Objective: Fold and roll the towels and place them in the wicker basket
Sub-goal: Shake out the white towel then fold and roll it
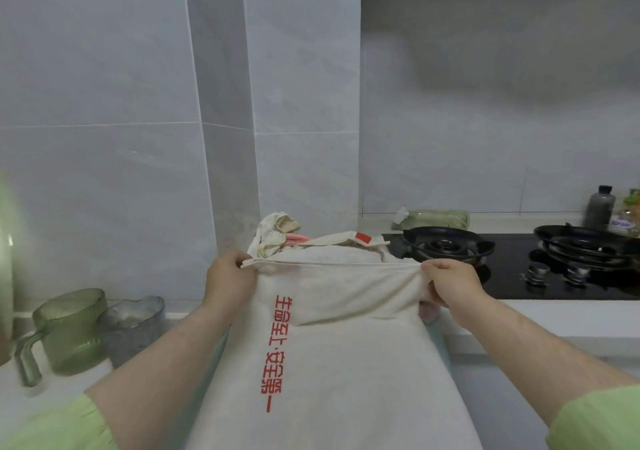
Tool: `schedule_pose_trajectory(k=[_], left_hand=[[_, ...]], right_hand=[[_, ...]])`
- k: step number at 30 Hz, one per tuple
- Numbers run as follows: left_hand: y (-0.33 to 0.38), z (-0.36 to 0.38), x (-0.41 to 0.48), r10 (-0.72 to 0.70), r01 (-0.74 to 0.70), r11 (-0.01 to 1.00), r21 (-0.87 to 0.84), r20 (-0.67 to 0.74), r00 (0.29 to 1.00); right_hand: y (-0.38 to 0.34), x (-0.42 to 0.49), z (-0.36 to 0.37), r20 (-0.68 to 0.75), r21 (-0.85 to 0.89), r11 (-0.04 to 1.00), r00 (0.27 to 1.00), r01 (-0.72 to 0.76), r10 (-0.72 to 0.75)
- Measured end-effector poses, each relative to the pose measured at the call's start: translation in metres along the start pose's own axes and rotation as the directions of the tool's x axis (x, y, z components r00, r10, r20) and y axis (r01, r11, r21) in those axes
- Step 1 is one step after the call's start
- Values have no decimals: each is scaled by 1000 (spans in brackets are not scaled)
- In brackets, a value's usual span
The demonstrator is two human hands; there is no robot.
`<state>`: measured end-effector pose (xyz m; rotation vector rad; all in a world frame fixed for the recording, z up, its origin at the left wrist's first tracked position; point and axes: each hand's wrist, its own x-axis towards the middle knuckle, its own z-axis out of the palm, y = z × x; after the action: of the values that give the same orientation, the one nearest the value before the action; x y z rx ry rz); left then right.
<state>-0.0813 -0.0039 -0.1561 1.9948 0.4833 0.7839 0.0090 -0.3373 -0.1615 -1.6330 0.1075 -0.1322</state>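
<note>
The single wide-angle camera rides on the person's head, above and just on the near side of the white towel (346, 363). It faces forward and down over the counter (554, 318) toward the tiled wall (104, 103) behind the towel. It sits close: the towel fills the lower middle of the view and runs off the bottom edge, with the gas hob (512, 276) off to the towel's right and two plastic jugs (69, 331) to its left.

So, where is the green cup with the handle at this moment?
In the head view, the green cup stands on the counter at the lower left, just beside a grey cup and left of the white towel.
</note>
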Motion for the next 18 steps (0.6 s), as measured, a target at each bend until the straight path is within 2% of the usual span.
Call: schedule_pose_trajectory(k=[3,6,8,11,13,18], left_hand=[[-3,15,-5,34,-35,999,21,30,999],[0,18,-23,47,-50,999,12,181,982],[-1,10,-34,47,-67,995,72,250,967],[-11,-21,-53,58,-105,972,212,218,974],[-22,-51,-79,50,-114,947,299,212,976],[-43,-95,-154,-222,30,851,525,308,925]], right_hand=[[12,15,10,45,112,989,995,-96,92],[22,15,17,145,112,982,980,-156,139],[25,3,15,220,64,986,966,-155,137],[26,-28,-1,267,-216,975,964,44,16],[31,-57,-19,340,-318,930,938,183,-68],[58,-133,-55,483,-510,720,849,471,-214]])
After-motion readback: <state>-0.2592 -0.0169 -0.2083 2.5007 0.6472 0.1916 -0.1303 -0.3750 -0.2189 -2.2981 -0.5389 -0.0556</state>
